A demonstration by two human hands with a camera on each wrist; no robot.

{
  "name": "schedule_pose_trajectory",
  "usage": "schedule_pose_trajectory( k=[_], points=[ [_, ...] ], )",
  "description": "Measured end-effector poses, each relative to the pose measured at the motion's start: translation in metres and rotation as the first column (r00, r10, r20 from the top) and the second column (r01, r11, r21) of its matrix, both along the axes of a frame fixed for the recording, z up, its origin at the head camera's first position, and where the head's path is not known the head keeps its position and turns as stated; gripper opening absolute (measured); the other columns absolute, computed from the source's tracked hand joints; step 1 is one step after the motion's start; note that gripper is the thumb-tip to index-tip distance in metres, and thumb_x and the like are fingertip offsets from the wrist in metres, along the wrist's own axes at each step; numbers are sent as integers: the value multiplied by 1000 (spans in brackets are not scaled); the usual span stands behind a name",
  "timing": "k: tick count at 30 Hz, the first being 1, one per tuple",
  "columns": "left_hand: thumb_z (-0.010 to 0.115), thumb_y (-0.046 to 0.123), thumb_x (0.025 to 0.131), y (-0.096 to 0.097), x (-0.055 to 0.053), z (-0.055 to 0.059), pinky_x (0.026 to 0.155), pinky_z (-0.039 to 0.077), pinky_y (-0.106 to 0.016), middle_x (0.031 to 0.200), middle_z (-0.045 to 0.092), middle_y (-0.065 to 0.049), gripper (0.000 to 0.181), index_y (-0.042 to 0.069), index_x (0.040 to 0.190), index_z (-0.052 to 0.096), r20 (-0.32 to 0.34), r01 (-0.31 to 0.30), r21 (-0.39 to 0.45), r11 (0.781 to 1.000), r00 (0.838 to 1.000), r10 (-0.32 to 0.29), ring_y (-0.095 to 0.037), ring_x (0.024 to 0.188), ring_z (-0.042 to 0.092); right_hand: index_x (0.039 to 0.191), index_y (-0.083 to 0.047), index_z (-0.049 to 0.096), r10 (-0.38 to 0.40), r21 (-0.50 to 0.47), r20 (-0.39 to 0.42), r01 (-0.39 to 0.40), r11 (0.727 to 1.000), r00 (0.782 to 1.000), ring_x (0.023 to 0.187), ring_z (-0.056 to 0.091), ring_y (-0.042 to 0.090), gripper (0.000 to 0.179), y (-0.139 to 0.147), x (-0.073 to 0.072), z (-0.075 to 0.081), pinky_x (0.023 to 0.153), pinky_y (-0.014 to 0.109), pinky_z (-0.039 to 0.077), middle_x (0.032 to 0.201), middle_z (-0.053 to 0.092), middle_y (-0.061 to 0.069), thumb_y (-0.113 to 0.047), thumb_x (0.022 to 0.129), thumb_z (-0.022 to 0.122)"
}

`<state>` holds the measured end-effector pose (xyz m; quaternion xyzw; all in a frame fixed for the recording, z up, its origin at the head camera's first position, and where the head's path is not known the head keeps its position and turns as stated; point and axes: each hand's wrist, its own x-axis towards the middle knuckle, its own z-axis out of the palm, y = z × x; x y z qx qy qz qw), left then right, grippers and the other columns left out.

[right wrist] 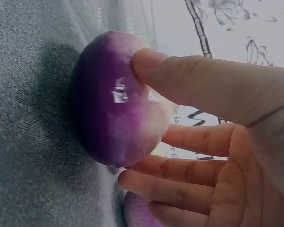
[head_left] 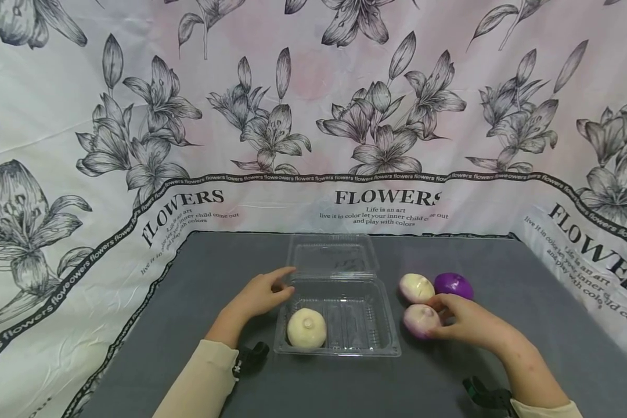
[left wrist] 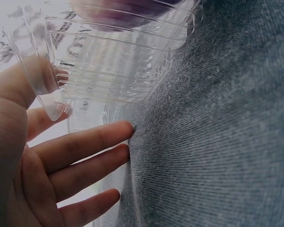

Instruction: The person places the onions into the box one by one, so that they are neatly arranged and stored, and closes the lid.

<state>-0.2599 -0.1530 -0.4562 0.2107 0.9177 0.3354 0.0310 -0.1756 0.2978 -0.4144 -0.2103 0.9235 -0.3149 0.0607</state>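
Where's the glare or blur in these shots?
Head: soft light, a small highlight on the purple onion. Left wrist: washed-out background behind the clear container, a blurred purplish shape up top. Right wrist: bright glare on the held onion.

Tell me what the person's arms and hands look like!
The left hand and right hand are both bare, with five fingers each. The person wears cream sleeves, with a dark gadget near each cuff.

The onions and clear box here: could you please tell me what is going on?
A person's right hand holds a pale-purple onion beside the open clear box. Beyond that onion are a pale onion and a deep-purple onion. The left hand is at the box's left edge, and one white onion sits inside.
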Motion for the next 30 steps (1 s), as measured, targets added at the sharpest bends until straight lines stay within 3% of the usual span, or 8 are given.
schedule_pose_trajectory(
  k=[11,17,23,30],
  points=[
    [66,28,102,0,0,2,74,53,-40,103,74,2,57,15,155,48,14,9,10,1000,1000,-9,-12,86,68,125,5,61,-78,45,-19,78,996,997,109,64,36,64,1,10,16,87,48,54,119,66,15,-34,83,88],
    [66,28,102,-2,0,2,76,54,-42,104,74,1,56,15,154,49,17,-1,15,1000,1000,1,-14,89,69,129,1,63,-96,64,-109,103,993,989,112,64,30,67,-6,17,32,92,48,52,120,68,10,-44,85,84],
    [65,29,102,-3,-1,1,79,54,-42,105,74,2,56,16,155,48,-3,13,-4,1000,1000,-13,-15,91,68,135,-3,62,-74,10,-119,75,997,990,122,62,34,64,-15,22,45,97,51,50,131,66,10,-46,91,78],
    [65,29,102,-2,1,3,76,53,-42,104,74,2,56,15,154,49,7,19,9,1000,1000,-19,-13,87,67,138,-9,60,-37,-27,-147,33,999,988,121,64,28,61,-30,19,50,99,42,51,135,64,7,-44,92,77]
  ],
)
